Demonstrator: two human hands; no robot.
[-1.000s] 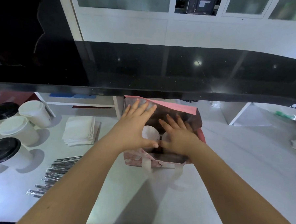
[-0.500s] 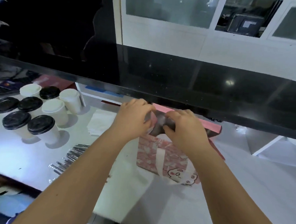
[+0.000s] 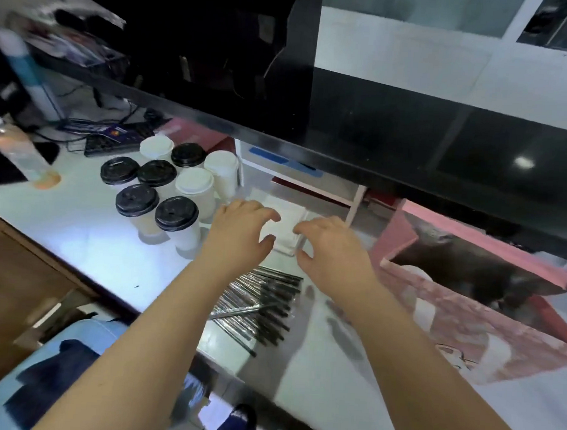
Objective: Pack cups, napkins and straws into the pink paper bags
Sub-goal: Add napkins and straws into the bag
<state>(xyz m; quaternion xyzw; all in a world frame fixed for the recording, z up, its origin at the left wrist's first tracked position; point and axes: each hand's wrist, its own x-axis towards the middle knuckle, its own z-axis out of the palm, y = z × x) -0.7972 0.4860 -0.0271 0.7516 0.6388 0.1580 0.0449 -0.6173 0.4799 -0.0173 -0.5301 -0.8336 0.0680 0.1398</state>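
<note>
It looks like napkin time: the left hand [image 3: 241, 235] and right hand [image 3: 333, 250] hover spread and empty over the napkins [image 3: 285, 220], and should next pinch some for the pink paper bag [image 3: 467, 316]

Both arms extended forward; left hand [image 3: 238, 234] and right hand [image 3: 331, 247] side by side, fingers loosely curled, empty.

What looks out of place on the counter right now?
Nothing spilled or damaged. Only the black straws in clear wrappers are untidy: a couple lie crosswise over the pile. The lidded white paper cups stand upright, the white napkin stack lies flat, the pink paper bag stands open.
</note>
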